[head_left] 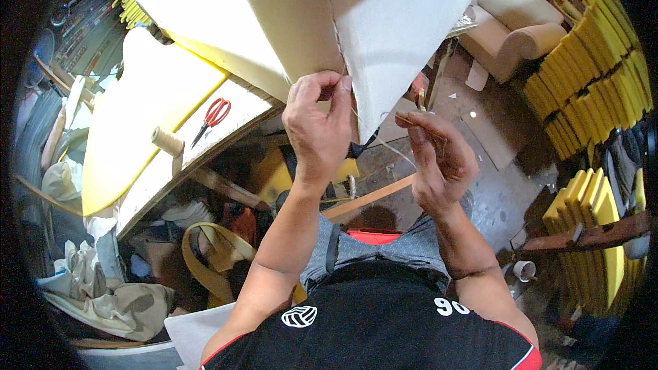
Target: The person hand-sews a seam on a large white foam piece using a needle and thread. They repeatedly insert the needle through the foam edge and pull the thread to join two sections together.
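Observation:
A white fabric-covered upholstery piece [391,20] narrows to a corner in front of me, with a stitched seam [336,31] running down its middle. My left hand [317,120] is at the lower end of this seam, thumb and forefinger pinched together. What lies between those fingertips is too small to make out. To the right of the corner, my right hand [442,157] is closed with curled fingers around a pale thread [396,151]. The thread sags in a loop between the corner and that hand.
On the board at left are red-handled scissors [216,112], a thread spool [167,140] and a yellow-edged white panel [137,123]. Yellow foam pieces [596,75] are stacked at right, near a beige padded piece [510,44]. Crumpled cloth [116,305] lies lower left; a wooden bar [370,196] crosses below my hands.

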### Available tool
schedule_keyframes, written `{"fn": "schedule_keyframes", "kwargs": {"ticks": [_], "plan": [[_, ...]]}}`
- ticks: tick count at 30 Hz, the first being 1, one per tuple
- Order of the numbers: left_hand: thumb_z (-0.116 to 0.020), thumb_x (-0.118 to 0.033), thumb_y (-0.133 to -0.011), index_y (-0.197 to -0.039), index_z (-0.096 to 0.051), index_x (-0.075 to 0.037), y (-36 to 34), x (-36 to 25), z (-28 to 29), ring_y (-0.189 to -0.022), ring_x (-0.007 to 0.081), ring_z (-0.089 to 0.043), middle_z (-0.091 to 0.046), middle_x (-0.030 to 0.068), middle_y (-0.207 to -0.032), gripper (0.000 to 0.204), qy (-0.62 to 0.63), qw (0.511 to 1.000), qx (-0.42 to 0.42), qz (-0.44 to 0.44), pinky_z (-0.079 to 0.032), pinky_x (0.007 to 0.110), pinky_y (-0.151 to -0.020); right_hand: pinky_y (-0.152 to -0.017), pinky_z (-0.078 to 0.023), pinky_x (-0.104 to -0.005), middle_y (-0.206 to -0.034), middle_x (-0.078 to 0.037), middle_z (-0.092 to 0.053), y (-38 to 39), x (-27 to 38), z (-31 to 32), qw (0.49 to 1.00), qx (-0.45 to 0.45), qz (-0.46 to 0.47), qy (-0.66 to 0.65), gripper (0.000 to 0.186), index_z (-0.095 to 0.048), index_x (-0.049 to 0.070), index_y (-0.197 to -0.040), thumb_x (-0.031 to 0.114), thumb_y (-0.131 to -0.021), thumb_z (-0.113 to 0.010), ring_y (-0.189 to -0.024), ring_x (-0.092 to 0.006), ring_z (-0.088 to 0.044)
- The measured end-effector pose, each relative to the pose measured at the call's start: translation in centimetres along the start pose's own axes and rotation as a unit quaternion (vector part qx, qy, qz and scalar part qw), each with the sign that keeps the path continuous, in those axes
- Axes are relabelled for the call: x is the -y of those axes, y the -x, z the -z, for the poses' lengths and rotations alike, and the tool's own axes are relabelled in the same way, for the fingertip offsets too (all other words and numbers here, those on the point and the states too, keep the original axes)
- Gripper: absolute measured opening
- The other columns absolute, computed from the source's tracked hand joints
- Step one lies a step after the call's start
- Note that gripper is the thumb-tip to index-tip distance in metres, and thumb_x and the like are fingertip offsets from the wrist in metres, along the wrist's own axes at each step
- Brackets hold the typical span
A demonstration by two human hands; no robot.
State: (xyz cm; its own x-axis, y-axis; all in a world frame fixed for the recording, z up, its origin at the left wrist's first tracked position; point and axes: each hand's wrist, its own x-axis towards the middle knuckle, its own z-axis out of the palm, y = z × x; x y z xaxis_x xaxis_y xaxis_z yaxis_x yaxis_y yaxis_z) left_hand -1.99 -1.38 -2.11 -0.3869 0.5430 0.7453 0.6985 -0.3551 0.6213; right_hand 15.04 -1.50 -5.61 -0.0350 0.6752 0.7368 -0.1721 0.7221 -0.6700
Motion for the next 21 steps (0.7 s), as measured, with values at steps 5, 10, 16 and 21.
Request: {"fn": "schedule_keyframes", "kwargs": {"ticks": [5,10,16,21], "plan": [[-0.072,-0.008,-0.096,-0.095,-0.068,0.001,-0.9,1.1,0.8,-0.073,0.0077,-0.059,-0.066,0.0023,-0.080,0.010,0.114,0.991,0.008,0.075,-0.049,0.024,-0.066,-0.087,-0.054,-0.0322,-0.105,-0.017,-0.074,-2.9,-1.8,-1.9,0.997,-0.014,0.078,0.012,0.022,-0.071,-0.001,-0.110,-0.010,-0.092,-0.064,-0.100,-0.0252,-0.072],[-0.073,-0.009,-0.096,-0.095,-0.067,0.001,-1.1,1.7,0.8,-0.072,0.0062,-0.057,-0.066,0.0012,-0.080,0.012,0.159,0.982,0.013,0.097,-0.048,0.023,-0.066,-0.086,-0.056,-0.0341,-0.106,-0.018,-0.073,-5.2,-3.7,-4.6,0.983,-0.040,0.177,0.030,0.023,-0.070,-0.002,-0.112,-0.010,-0.092,-0.064,-0.097,-0.0278,-0.072],[-0.072,-0.009,-0.096,-0.096,-0.067,0.002,-1.5,1.9,0.8,-0.073,0.0068,-0.060,-0.069,0.0030,-0.081,0.012,0.154,0.984,0.032,0.082,-0.050,0.023,-0.066,-0.085,-0.057,-0.0338,-0.107,-0.019,-0.074,-5.3,-5.7,-5.2,0.979,-0.053,0.198,0.012,0.024,-0.069,-0.001,-0.114,-0.007,-0.090,-0.068,-0.097,-0.0278,-0.073],[-0.072,-0.008,-0.096,-0.096,-0.067,0.002,-1.3,2.1,0.7,-0.072,0.0073,-0.060,-0.069,0.0033,-0.080,0.011,0.178,0.979,0.025,0.091,-0.050,0.023,-0.066,-0.083,-0.058,-0.0333,-0.107,-0.019,-0.074,-5.5,-5.1,-5.1,0.970,-0.038,0.230,0.072,0.025,-0.069,-0.001,-0.115,-0.006,-0.090,-0.070,-0.096,-0.0279,-0.074]]}}
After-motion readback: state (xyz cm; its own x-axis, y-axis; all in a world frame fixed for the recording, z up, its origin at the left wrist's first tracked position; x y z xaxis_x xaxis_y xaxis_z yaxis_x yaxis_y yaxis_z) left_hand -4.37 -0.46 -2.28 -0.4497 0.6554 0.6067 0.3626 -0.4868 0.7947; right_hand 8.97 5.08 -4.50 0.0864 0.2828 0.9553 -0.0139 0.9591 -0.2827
